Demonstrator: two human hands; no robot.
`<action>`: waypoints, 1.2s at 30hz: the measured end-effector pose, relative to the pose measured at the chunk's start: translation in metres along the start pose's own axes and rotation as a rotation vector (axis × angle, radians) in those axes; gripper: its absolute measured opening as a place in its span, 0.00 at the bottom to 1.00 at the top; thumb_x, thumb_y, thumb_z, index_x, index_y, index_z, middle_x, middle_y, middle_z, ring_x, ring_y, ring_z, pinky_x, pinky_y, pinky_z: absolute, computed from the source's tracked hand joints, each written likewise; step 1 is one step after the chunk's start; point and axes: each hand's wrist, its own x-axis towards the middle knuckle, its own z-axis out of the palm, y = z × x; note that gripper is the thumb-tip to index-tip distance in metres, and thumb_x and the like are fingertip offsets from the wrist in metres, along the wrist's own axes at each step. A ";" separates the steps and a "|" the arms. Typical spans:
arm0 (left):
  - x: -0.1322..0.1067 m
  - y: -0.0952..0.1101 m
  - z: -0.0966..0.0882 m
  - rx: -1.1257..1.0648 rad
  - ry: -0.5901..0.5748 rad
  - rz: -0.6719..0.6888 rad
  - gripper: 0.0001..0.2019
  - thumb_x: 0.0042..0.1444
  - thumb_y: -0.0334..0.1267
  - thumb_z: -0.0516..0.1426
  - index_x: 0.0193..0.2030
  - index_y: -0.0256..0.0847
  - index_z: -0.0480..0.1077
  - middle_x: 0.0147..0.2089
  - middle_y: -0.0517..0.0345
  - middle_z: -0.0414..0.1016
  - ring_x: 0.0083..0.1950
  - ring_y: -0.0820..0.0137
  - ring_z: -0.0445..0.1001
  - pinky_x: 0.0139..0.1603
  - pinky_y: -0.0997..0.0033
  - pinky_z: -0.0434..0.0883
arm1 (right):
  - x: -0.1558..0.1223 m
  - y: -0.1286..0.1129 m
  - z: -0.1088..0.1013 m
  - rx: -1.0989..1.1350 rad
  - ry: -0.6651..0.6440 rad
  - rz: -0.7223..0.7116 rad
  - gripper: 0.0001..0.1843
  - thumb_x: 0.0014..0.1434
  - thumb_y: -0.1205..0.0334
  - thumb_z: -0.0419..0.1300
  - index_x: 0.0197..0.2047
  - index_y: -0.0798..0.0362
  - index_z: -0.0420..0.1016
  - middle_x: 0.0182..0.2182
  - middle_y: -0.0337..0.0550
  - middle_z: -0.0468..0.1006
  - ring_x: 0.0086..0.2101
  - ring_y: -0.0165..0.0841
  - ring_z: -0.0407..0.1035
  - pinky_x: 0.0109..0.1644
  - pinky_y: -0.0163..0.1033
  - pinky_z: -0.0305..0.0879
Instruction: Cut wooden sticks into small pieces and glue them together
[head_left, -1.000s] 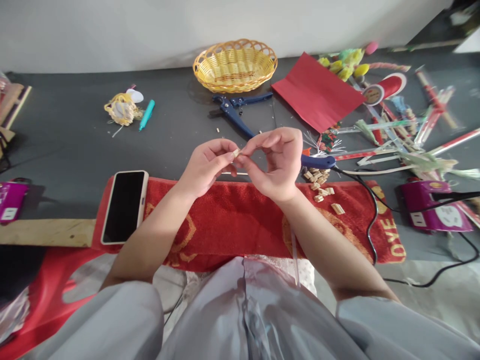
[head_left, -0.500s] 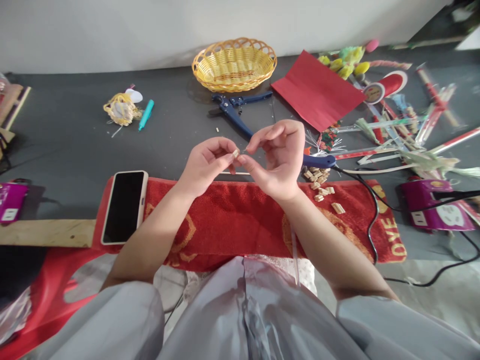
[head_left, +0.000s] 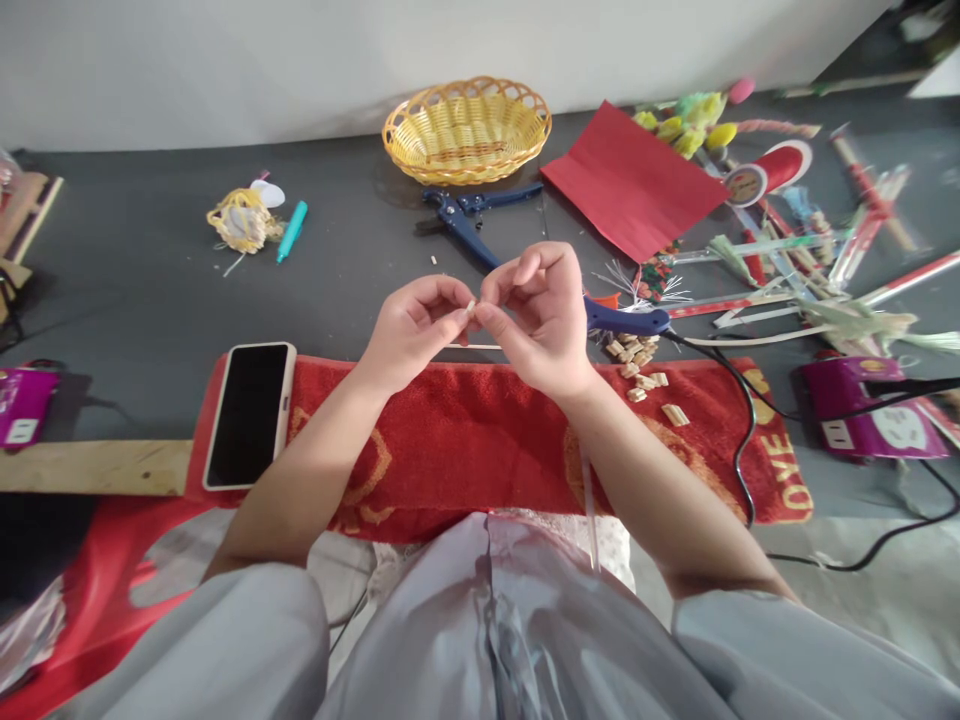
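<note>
Head camera, from the left: a purple box [head_left: 28,405] stood near the front edge of the grey table [head_left: 135,300], well apart from the hands. Next came a bundle of yellowish strands [head_left: 241,218], with a turquoise pen [head_left: 292,231] just beside it. Nearer the person, a phone [head_left: 250,415] with a dark screen lay on the left end of a red towel [head_left: 465,440].

The left hand [head_left: 416,330] was raised near the towel's far edge, pinching a small pale piece [head_left: 471,308] between thumb and forefinger. That piece sat between the two hands, right at the meeting fingertips. Behind it stood a yellow wicker basket [head_left: 466,135], and in front of the basket lay a blue-handled cutter [head_left: 465,225].

The right hand [head_left: 540,320] brought its thumb and forefinger to the same piece, its other fingers loosely curled (whether it gripped or only touched, I could not tell). Beyond it lay a sheet of red paper [head_left: 634,180]. Just right of that hand were a blue handle [head_left: 628,319], partly hidden, and several small wooden pieces [head_left: 643,381], some on the towel. Farther right came a red spool [head_left: 784,170] and a purple power box [head_left: 874,410].
</note>
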 end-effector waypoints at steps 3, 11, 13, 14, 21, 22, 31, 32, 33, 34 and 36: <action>0.001 0.003 0.001 -0.033 0.001 -0.046 0.09 0.51 0.41 0.63 0.32 0.38 0.71 0.29 0.61 0.73 0.30 0.77 0.74 0.30 0.77 0.74 | 0.001 0.003 -0.003 -0.038 0.052 0.057 0.16 0.61 0.48 0.59 0.45 0.43 0.57 0.40 0.38 0.72 0.35 0.28 0.70 0.39 0.40 0.73; 0.001 0.005 -0.002 -0.035 0.032 -0.118 0.10 0.51 0.41 0.61 0.33 0.39 0.67 0.32 0.60 0.74 0.32 0.77 0.75 0.30 0.77 0.73 | 0.011 0.017 -0.014 0.015 0.173 0.150 0.18 0.59 0.45 0.61 0.45 0.43 0.60 0.39 0.37 0.71 0.36 0.27 0.69 0.43 0.40 0.73; 0.001 0.006 -0.001 -0.033 0.038 -0.123 0.09 0.51 0.40 0.61 0.33 0.39 0.66 0.31 0.60 0.73 0.31 0.77 0.75 0.30 0.77 0.73 | 0.013 0.017 -0.014 0.055 0.176 0.174 0.18 0.58 0.45 0.62 0.45 0.44 0.62 0.36 0.36 0.71 0.34 0.27 0.69 0.42 0.39 0.73; 0.002 0.007 -0.001 -0.033 0.043 -0.125 0.09 0.50 0.40 0.61 0.32 0.39 0.65 0.30 0.61 0.73 0.31 0.77 0.74 0.30 0.77 0.73 | 0.013 0.016 -0.014 0.083 0.175 0.186 0.18 0.58 0.45 0.62 0.45 0.44 0.62 0.35 0.36 0.70 0.33 0.26 0.69 0.42 0.39 0.73; 0.004 0.012 0.001 -0.045 0.081 -0.147 0.08 0.49 0.38 0.60 0.31 0.39 0.65 0.29 0.62 0.72 0.29 0.78 0.73 0.28 0.78 0.72 | 0.016 0.013 -0.016 0.241 0.155 0.272 0.21 0.54 0.48 0.66 0.45 0.45 0.63 0.34 0.37 0.70 0.35 0.27 0.69 0.43 0.38 0.73; 0.004 0.012 0.001 -0.047 0.083 -0.150 0.08 0.49 0.38 0.61 0.31 0.39 0.65 0.29 0.62 0.72 0.29 0.79 0.73 0.28 0.78 0.72 | 0.016 0.014 -0.016 0.256 0.155 0.276 0.22 0.52 0.49 0.67 0.45 0.45 0.64 0.34 0.36 0.70 0.35 0.27 0.69 0.43 0.38 0.73; 0.002 0.008 -0.001 -0.084 0.046 -0.136 0.08 0.50 0.37 0.62 0.32 0.38 0.67 0.30 0.61 0.73 0.30 0.78 0.74 0.29 0.77 0.73 | 0.017 0.009 -0.010 0.361 0.166 0.309 0.24 0.43 0.52 0.73 0.38 0.48 0.67 0.26 0.30 0.66 0.27 0.22 0.65 0.34 0.31 0.69; 0.002 0.008 -0.001 -0.081 0.042 -0.132 0.08 0.50 0.38 0.62 0.32 0.38 0.67 0.30 0.61 0.73 0.30 0.78 0.74 0.29 0.77 0.73 | 0.017 0.009 -0.009 0.359 0.167 0.317 0.24 0.43 0.51 0.73 0.38 0.49 0.67 0.26 0.30 0.67 0.26 0.21 0.65 0.33 0.31 0.69; 0.002 0.008 -0.001 -0.083 0.039 -0.127 0.08 0.50 0.38 0.62 0.32 0.38 0.67 0.29 0.61 0.73 0.29 0.78 0.74 0.29 0.77 0.73 | 0.017 0.008 -0.008 0.358 0.169 0.323 0.24 0.43 0.50 0.73 0.37 0.49 0.68 0.26 0.30 0.68 0.26 0.21 0.65 0.33 0.31 0.69; 0.002 0.008 -0.001 -0.089 0.035 -0.123 0.08 0.49 0.38 0.62 0.32 0.38 0.68 0.29 0.61 0.73 0.29 0.78 0.74 0.29 0.77 0.73 | 0.017 0.008 -0.008 0.358 0.171 0.326 0.24 0.43 0.49 0.73 0.37 0.50 0.68 0.26 0.30 0.68 0.26 0.21 0.65 0.33 0.31 0.69; 0.002 0.009 -0.001 -0.106 0.029 -0.118 0.07 0.49 0.37 0.62 0.31 0.38 0.68 0.29 0.61 0.73 0.29 0.78 0.73 0.29 0.78 0.73 | 0.018 0.007 -0.007 0.367 0.175 0.333 0.23 0.43 0.48 0.73 0.36 0.51 0.70 0.25 0.30 0.68 0.25 0.21 0.65 0.32 0.31 0.69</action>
